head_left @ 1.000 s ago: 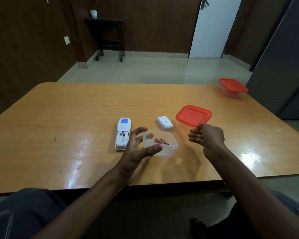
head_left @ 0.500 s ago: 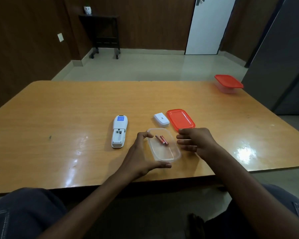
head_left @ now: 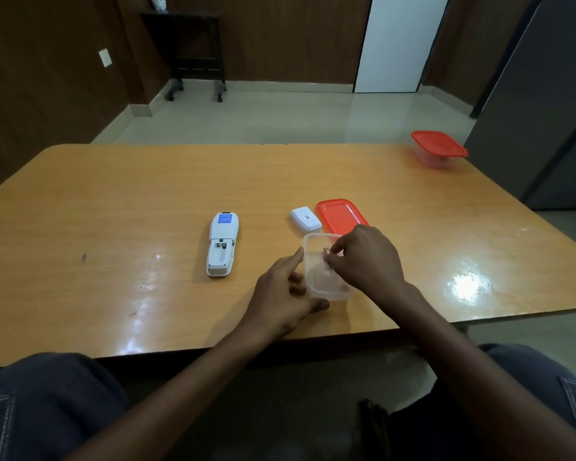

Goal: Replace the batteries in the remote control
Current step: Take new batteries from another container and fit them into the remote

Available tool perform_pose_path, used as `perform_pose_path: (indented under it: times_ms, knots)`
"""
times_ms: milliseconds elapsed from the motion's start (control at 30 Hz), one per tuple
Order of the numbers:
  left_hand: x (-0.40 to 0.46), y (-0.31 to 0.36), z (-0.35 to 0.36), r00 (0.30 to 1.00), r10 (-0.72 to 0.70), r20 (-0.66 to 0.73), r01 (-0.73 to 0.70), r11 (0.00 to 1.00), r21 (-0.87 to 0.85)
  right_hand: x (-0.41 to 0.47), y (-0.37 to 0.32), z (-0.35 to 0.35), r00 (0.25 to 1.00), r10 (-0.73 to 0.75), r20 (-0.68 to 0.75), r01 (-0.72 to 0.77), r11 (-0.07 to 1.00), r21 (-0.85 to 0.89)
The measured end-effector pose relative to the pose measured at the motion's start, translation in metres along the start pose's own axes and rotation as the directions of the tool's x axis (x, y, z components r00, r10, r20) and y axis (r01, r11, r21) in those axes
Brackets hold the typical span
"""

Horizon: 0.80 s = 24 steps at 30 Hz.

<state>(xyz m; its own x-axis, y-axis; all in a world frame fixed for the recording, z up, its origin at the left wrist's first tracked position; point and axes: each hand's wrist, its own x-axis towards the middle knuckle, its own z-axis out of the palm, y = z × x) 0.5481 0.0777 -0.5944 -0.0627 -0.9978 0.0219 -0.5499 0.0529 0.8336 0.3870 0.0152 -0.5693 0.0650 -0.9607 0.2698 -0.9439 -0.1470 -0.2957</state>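
Note:
A white remote control (head_left: 223, 243) lies face down on the wooden table (head_left: 113, 201), its battery compartment uncovered and empty. Its white battery cover (head_left: 305, 218) lies apart, to the right. A clear plastic container (head_left: 316, 277) stands near the table's front edge. My left hand (head_left: 285, 296) grips the container's left side. My right hand (head_left: 363, 257) reaches into the container from the right, fingertips pinched on a red battery (head_left: 326, 250). My right hand hides the rest of the container's contents.
The container's red lid (head_left: 338, 214) lies flat just behind it, beside the battery cover. A second lidded container with a red lid (head_left: 438, 148) stands at the far right corner of the table. A grey cabinet (head_left: 546, 94) rises at the right.
The red lid went from my right hand onto the table behind the container. My right hand then moved left into the container and pinched a battery. My left hand stayed on the container.

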Motion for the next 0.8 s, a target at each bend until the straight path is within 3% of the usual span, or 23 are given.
perform_pose_path:
  times_ms: [200, 267, 367, 500, 567, 667, 800]
  knots:
    - [-0.005, 0.004, -0.011, 0.991, -0.051, 0.122, 0.062, 0.994, -0.088, 0.005, 0.001, 0.005, 0.995, 0.094, 0.040, -0.090, 0.992, -0.083]
    - [-0.009, 0.003, -0.019, 0.996, -0.053, 0.067, 0.055, 0.998, -0.024, 0.006, -0.002, 0.004, 0.989, 0.143, 0.049, -0.139, 0.988, -0.063]
    - [-0.016, -0.002, -0.034, 1.000, -0.018, -0.021, 0.022, 0.979, 0.204, 0.003, -0.009, -0.002, 0.989, 0.144, -0.016, -0.144, 0.989, 0.023]
    - [-0.029, -0.016, -0.056, 0.999, -0.018, -0.038, 0.031, 0.923, 0.383, -0.004, -0.032, -0.006, 0.980, -0.047, -0.195, 0.071, 0.991, 0.115]
    - [-0.035, -0.021, -0.063, 0.998, -0.017, -0.063, 0.044, 0.891, 0.451, -0.004, -0.048, 0.002, 0.960, -0.184, -0.209, 0.208, 0.973, 0.099]
    - [-0.041, -0.025, -0.069, 0.995, -0.031, -0.090, 0.076, 0.831, 0.551, 0.001, -0.067, 0.019, 0.937, -0.329, -0.120, 0.335, 0.942, 0.032]
    - [-0.043, -0.031, -0.077, 0.992, -0.059, -0.110, 0.114, 0.790, 0.602, 0.011, -0.081, 0.034, 0.927, -0.374, 0.042, 0.376, 0.923, -0.081]
